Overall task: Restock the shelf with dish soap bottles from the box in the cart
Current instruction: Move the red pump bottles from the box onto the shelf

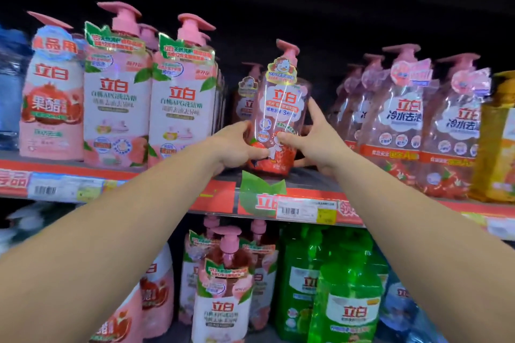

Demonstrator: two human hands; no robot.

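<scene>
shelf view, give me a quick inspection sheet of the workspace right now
surface: upper shelf with red price strip, bottle base resting on it
job's things: strawberry dish soap bottle upright in the gap, another one behind it
clutter: pink pump bottles to its left, bagged bottles to its right, green bottles on the shelf below
grippers: left hand and right hand both hold the bottle low down, fingers curled round it
cables: nothing seen
surroundings: box and cart not in view

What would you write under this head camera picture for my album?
Both hands, left hand and right hand, set a pink soap bottle on the shelf.
</scene>
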